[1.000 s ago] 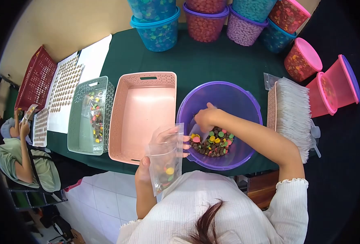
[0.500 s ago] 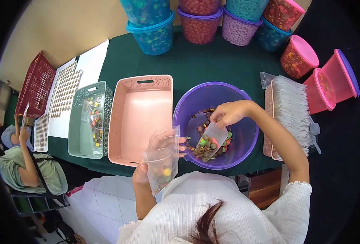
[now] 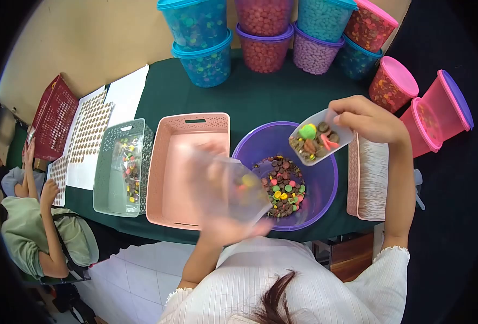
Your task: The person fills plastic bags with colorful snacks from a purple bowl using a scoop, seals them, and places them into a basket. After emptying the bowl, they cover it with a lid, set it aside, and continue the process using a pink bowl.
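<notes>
My right hand (image 3: 360, 117) grips a clear plastic scoop (image 3: 321, 137) heaped with brown, green, yellow and pink candies. It is raised over the right side of a purple basin (image 3: 333, 186). In the basin lies a pile of mixed candies (image 3: 282, 183). My left hand (image 3: 223, 229), smeared by motion, holds a clear zip bag (image 3: 239, 191) at the basin's left edge. A few yellow and pink pieces show inside the bag. Beside it stands a pink basket (image 3: 177, 162) with a bare bottom.
A green basket (image 3: 106, 186) holds filled bags. To the right, a narrow basket (image 3: 353, 183) is packed with clear bags (image 3: 374, 183). Candy tubs (image 3: 204, 67) are stacked at the back. Sticker sheets (image 3: 90, 124) and a red basket (image 3: 55, 119) lie left, near another person (image 3: 44, 232).
My right hand has lifted the scoop out of the candy pile, up and to the right, now loaded. My left hand has moved the bag right, tilting it toward the basin.
</notes>
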Demonstrator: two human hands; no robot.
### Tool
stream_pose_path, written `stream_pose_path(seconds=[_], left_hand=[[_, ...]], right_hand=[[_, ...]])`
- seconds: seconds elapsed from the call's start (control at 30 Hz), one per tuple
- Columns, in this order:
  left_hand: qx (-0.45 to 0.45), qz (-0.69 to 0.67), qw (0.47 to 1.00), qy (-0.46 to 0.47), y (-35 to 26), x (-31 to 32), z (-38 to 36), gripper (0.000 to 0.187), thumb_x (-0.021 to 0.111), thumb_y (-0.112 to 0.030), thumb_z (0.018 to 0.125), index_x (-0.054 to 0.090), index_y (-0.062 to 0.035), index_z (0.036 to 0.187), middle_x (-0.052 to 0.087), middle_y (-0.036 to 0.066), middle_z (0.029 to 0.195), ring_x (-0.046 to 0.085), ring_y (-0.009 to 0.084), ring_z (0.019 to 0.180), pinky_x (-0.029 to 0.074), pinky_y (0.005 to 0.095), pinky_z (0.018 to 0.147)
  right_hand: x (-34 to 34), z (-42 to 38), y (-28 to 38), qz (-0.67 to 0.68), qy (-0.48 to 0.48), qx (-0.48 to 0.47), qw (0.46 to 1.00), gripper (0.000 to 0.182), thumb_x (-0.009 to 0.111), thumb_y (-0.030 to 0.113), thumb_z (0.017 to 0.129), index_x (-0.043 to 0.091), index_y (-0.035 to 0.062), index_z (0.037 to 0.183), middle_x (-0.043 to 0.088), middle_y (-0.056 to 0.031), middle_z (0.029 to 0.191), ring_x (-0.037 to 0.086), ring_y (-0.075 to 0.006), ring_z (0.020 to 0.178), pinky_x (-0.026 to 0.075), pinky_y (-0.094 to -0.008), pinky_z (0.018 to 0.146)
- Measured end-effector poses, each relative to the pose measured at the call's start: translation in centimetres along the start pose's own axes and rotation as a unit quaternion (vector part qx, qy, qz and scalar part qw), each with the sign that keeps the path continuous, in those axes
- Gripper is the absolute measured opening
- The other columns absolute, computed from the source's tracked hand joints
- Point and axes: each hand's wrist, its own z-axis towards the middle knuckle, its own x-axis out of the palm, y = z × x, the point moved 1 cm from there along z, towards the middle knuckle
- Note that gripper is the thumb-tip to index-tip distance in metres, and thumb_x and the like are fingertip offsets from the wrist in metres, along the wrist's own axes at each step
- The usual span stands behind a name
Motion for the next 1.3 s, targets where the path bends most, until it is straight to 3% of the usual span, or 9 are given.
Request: stream_pose_path(seconds=[0.2,0.33,0.47,0.83,0.9,0.93,1.0,1.1,1.3], left_hand=[[-0.028,0.284,0.933,0.22,3.7,2.3,0.2,0.092,0.081,-0.031,0.045,0.037,0.0052,0.117,0.044,0.018,0.111,0.047,0.0267,0.101,0.04,0.0339,0.084],[-0.039,0.304,0.925,0.225,3.9,2.4,0.0,0.09,0.08,-0.032,0.046,0.039,0.0049,0.116,0.046,0.017,0.109,0.05,0.027,0.097,0.042,0.0342,0.081],[-0.057,0.313,0.919,0.233,4.0,2.4,-0.2,0.09,0.08,-0.033,0.046,0.039,0.004,0.117,0.045,0.017,0.11,0.049,0.0272,0.099,0.042,0.0345,0.082],[-0.051,0.304,0.928,0.21,4.2,2.0,-0.2,0.087,0.076,-0.02,0.052,0.03,0.0066,0.12,0.041,0.019,0.113,0.042,0.0289,0.106,0.035,0.0354,0.089],[-0.106,0.24,0.949,0.173,4.3,2.1,-0.3,0.084,0.071,-0.015,0.057,0.023,0.0057,0.123,0.034,0.019,0.117,0.038,0.0289,0.109,0.033,0.0358,0.09],[-0.053,0.281,0.939,0.194,4.7,1.8,-0.4,0.086,0.068,-0.015,0.061,0.015,0.0061,0.126,0.027,0.022,0.12,0.036,0.032,0.108,0.034,0.0359,0.088],[-0.061,0.265,0.944,0.19,5.5,1.4,-0.6,0.085,0.066,-0.014,0.061,0.015,0.006,0.126,0.027,0.022,0.12,0.035,0.0322,0.109,0.034,0.0363,0.088],[-0.087,0.235,0.951,0.18,5.5,1.3,-0.7,0.083,0.061,-0.009,0.061,0.013,0.0059,0.127,0.028,0.022,0.12,0.033,0.0326,0.111,0.033,0.038,0.09],[-0.069,0.144,0.979,0.123,6.0,0.7,-1.0,0.082,0.057,-0.009,0.061,0.012,0.0051,0.127,0.026,0.024,0.123,0.029,0.0335,0.115,0.026,0.041,0.094]], right_hand=[[-0.5,-0.7,1.9,-0.116,-0.079,0.053,0.989,0.021,0.043,0.015,0.069,0.055,-0.0023,0.066,0.049,-0.0155,0.055,0.049,-0.0212,0.053,0.037,-0.0318,0.055],[1.6,-0.7,4.6,-0.397,-0.088,0.05,0.912,0.019,0.049,0.018,0.066,0.057,0.0017,0.062,0.054,-0.0147,0.059,0.054,-0.0252,0.06,0.032,-0.0341,0.065],[4.8,-0.4,6.1,-0.502,-0.161,-0.026,0.849,0.015,0.053,0.016,0.064,0.053,0.0011,0.061,0.054,-0.011,0.057,0.049,-0.0213,0.062,0.031,-0.0315,0.067],[2.7,-0.6,5.7,-0.556,-0.237,0.06,0.794,0.015,0.055,0.016,0.063,0.056,0.0027,0.07,0.058,-0.0104,0.066,0.055,-0.0208,0.069,0.031,-0.0323,0.073],[5.4,1.3,2.5,-0.591,-0.115,0.068,0.796,0.027,0.057,0.02,0.066,0.055,0.002,0.086,0.059,-0.0103,0.076,0.054,-0.0213,0.081,0.03,-0.0348,0.079],[7.2,2.5,0.6,-0.604,-0.044,0.073,0.792,0.032,0.058,0.023,0.067,0.055,0.0023,0.091,0.06,-0.0104,0.08,0.053,-0.0213,0.087,0.029,-0.0359,0.082],[10.7,4.3,-0.9,-0.606,0.08,0.035,0.791,0.032,0.055,0.025,0.071,0.056,0.0059,0.097,0.061,-0.0061,0.088,0.051,-0.0179,0.098,0.021,-0.0368,0.093],[15.0,6.5,-4.6,-0.621,0.067,-0.048,0.78,0.016,0.051,0.021,0.074,0.061,0.0132,0.084,0.061,0.0008,0.077,0.054,-0.0161,0.088,0.019,-0.0355,0.095],[18.1,8.4,-5.4,-0.497,-0.132,-0.344,0.786,0.013,0.051,0.021,0.071,0.062,0.0177,0.075,0.06,0.0016,0.075,0.052,-0.0156,0.089,0.021,-0.0331,0.095]])
